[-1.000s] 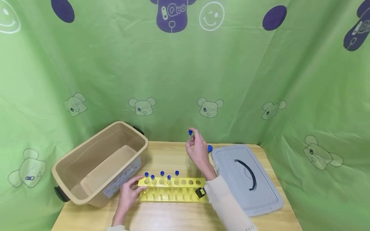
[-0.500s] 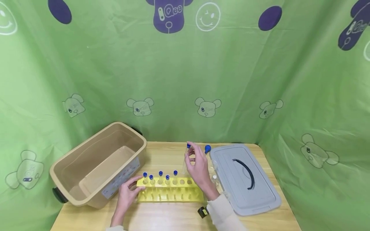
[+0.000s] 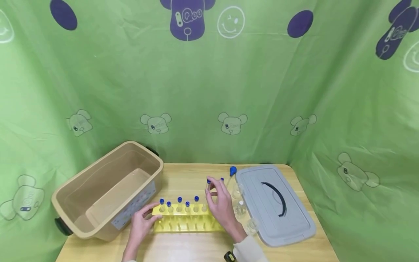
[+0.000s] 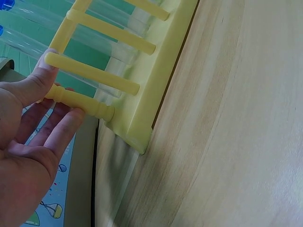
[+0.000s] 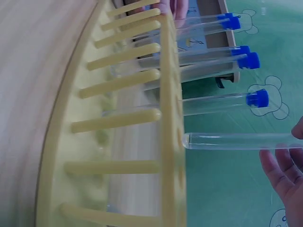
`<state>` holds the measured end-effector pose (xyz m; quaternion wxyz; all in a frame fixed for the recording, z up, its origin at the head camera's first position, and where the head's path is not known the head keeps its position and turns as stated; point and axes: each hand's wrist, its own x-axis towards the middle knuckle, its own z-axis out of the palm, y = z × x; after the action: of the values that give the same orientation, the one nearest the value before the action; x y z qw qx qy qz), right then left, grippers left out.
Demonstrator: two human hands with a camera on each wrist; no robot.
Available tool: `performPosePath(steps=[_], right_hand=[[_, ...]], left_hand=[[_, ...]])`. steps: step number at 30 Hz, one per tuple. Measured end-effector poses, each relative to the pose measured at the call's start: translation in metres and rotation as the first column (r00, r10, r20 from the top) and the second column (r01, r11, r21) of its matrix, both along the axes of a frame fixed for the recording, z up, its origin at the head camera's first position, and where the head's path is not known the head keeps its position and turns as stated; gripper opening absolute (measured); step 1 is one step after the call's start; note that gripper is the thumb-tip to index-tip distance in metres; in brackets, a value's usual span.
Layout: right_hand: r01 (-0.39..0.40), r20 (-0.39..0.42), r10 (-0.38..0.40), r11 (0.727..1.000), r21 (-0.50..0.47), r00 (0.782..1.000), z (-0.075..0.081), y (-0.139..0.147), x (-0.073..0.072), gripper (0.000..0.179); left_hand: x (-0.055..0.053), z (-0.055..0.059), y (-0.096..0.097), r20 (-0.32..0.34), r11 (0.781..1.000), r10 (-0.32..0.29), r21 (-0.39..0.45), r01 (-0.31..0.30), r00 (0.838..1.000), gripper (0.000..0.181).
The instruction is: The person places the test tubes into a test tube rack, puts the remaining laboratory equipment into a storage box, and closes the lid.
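My left hand (image 3: 140,221) grips the left end of a yellow test tube rack (image 3: 183,228). In the left wrist view its thumb and fingers (image 4: 66,127) close around the end post. Several clear test tubes with blue caps (image 3: 179,200) stand in the rack's left part. Above the rack's right part, my right hand (image 3: 222,208) pinches another test tube (image 5: 236,141) near its capped top. The right wrist view has that tube upright relative to the rack, its rounded bottom right at the top plate, beside the last filled hole.
A tan storage box (image 3: 108,178) stands at the left, close to the rack. Its grey lid (image 3: 278,222) with a black handle lies at the right. Between hand and lid are a blue-bulbed dropper (image 3: 232,171) and small glass vessels (image 3: 240,209). A green curtain (image 3: 196,80) hangs behind.
My right hand has come down and nearer with the test tube, bringing it from high behind the rack to just over the top plate. The left hand keeps its grip on the rack.
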<state>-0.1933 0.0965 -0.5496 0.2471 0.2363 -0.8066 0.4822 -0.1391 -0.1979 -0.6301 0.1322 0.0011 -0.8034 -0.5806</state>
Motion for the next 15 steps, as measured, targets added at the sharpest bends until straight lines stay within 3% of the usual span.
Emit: performPosePath(steps=[7,15], right_hand=[[-0.047,-0.012,0.047,0.999,0.001,0.999,-0.015,-0.003,0.011,0.048],[-0.035,-0.037,0.037,0.999,0.04,0.999,-0.026,0.001,0.015,0.048]], left_hand=[[0.006,-0.003,-0.002,-0.011,0.999,0.043,-0.008,-0.043,0.999,0.05],[0.0,-0.001,0.003,-0.004,1.0,0.018,0.013,-0.018,1.0,0.05]])
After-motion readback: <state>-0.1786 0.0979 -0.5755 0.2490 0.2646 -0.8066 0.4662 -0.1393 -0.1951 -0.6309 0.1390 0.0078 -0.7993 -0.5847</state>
